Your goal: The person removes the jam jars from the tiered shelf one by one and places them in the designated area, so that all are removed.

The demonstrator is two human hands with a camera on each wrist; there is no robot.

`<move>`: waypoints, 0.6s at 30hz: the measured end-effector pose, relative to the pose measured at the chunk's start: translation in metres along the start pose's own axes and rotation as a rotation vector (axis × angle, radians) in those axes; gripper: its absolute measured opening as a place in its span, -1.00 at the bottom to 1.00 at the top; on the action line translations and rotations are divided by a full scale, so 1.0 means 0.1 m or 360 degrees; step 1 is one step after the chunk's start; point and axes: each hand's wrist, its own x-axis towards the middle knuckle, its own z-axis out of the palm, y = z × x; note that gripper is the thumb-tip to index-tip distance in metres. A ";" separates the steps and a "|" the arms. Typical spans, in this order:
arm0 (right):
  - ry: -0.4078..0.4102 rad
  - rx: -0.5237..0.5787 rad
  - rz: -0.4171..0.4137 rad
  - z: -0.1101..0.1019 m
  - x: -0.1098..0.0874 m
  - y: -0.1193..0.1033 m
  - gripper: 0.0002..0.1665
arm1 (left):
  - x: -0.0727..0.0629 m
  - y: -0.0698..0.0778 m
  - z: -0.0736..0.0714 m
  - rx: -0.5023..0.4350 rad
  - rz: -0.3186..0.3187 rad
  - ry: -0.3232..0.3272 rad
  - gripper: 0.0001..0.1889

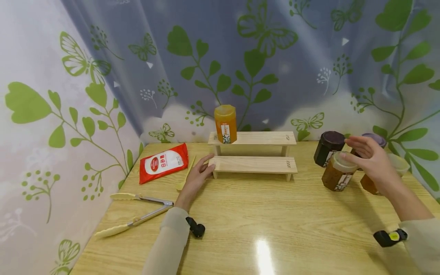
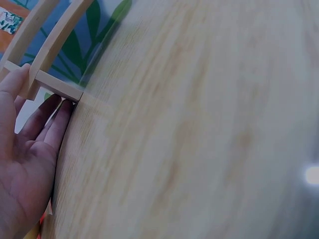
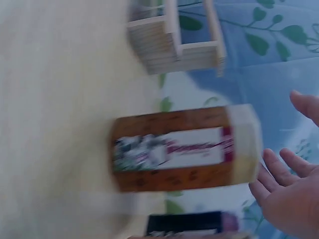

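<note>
My left hand (image 1: 196,176) rests against the left end of a low two-step wooden rack (image 1: 254,164). In the left wrist view the thumb is at the upper board's edge and the other fingertips (image 2: 62,107) are by the foot of the leg. On the upper step stands a yellow-orange jar (image 1: 226,126). My right hand (image 1: 374,160) hovers with spread fingers beside and above a brown jar (image 1: 338,173) with a pale lid. The right wrist view has the fingers apart from that lid, with nothing held.
Around the right hand stand a dark jar (image 1: 328,149), a purple-lidded jar (image 1: 375,138) and a pale-lidded jar (image 1: 400,164), partly covered. On the left lie a red-and-white packet (image 1: 164,163), a yellow spoon (image 1: 180,186) and open tongs (image 1: 148,217). A patterned curtain (image 1: 220,68) hangs behind.
</note>
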 end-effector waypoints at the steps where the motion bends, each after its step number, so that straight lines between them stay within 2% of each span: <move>1: 0.0005 0.0001 0.0010 0.00 0.02 -0.05 -0.18 | 0.00 0.00 0.00 0.0002 -0.0001 -0.0001 -0.46; 5: 0.0000 0.0022 0.0036 0.02 0.10 -0.23 -0.15 | -0.01 0.00 0.00 -0.0006 -0.0004 -0.0001 -0.46; 9: -0.0067 0.0057 0.0021 0.12 0.17 -0.39 -0.13 | 0.00 -0.01 -0.01 -0.0024 0.0001 -0.0002 -0.46; 18: -0.0249 0.0187 0.0006 0.49 0.43 -0.60 -0.05 | 0.01 0.00 -0.01 -0.0015 0.0007 -0.0019 -0.43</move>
